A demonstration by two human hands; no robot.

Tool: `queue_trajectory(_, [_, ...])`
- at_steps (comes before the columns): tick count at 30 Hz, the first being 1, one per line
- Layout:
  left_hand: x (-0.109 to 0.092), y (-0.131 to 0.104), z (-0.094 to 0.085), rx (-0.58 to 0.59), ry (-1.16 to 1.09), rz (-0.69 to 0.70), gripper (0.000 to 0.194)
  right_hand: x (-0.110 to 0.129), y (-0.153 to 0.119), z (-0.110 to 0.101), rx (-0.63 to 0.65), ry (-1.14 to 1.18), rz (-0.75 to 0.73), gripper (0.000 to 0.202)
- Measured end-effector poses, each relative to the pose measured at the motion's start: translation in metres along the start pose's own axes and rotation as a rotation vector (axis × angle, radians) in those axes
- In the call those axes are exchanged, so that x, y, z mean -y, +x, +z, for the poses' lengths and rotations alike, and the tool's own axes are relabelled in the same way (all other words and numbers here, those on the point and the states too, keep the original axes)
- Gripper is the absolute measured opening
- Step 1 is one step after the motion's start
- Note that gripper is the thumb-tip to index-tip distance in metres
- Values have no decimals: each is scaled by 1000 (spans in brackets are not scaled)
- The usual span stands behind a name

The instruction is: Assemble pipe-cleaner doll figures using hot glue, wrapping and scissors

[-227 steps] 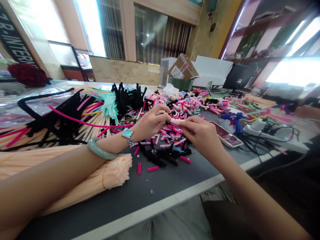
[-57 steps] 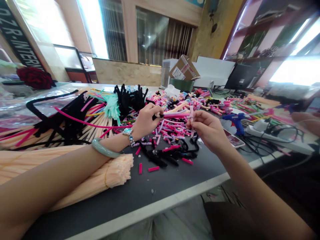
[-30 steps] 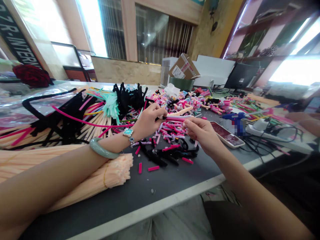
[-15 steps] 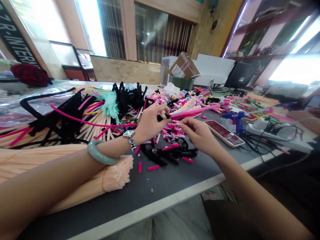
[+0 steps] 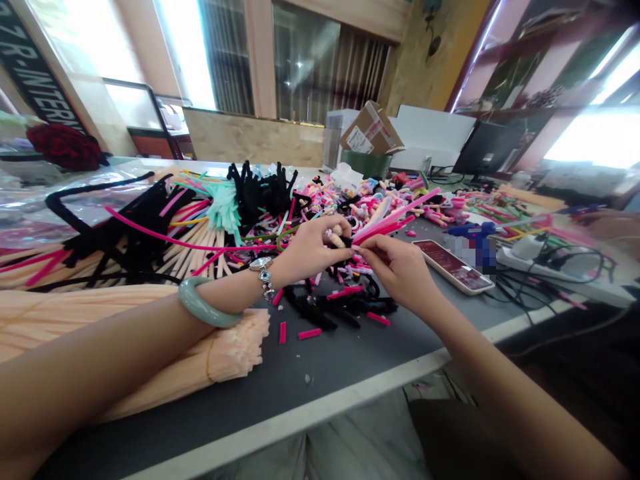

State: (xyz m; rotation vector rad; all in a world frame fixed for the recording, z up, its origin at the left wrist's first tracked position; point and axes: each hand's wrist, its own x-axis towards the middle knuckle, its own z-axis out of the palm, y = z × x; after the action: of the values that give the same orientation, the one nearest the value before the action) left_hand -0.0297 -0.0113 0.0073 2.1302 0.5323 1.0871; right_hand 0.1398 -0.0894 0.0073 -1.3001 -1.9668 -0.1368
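My left hand [image 5: 320, 243] is closed around a small pipe-cleaner piece [image 5: 336, 235] with beige, rounded parts and some black. Pink pipe cleaners [image 5: 387, 223] fan out to the right from just beyond the fingers; their near ends are hidden. My right hand [image 5: 395, 263] is closed in a pinch, its fingertips meeting the tip of my left thumb at the piece. What exactly sits between those fingertips is too small to see. Below both hands lie black pipe cleaners [image 5: 315, 310] and short cut pink bits [image 5: 310, 334].
A bundle of peach pipe cleaners [image 5: 235, 353] lies under my left forearm. Behind are mint strips [image 5: 223, 207], black stems [image 5: 260, 190] and a colourful heap. To the right are a phone [image 5: 453, 267], a blue glue gun [image 5: 475, 240] and a power strip [image 5: 565, 273] with cables.
Both hands have come together, the right fingertips now touching the left thumb. The pink pipe cleaners beyond the left hand point more steeply upward. My view has shifted slightly.
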Motion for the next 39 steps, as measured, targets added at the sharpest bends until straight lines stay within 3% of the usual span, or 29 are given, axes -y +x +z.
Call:
queue_trajectory(4, [1,1,0,53,-116,-20,22,-1,-1,-1,0,-33,-21,16])
queue_trajectory(15, [-3,0,-1,66,-48,-46,18,-1,-3,3,1,-112,-20,18])
queue_trajectory(23, [-4,-1,0,29,14,-45,14,0,-3,4,-70,-77,10,18])
queue_trajectory(39, [-1,-3,-2,-40,251,126,8,3,-3,2,-83,44,111,20])
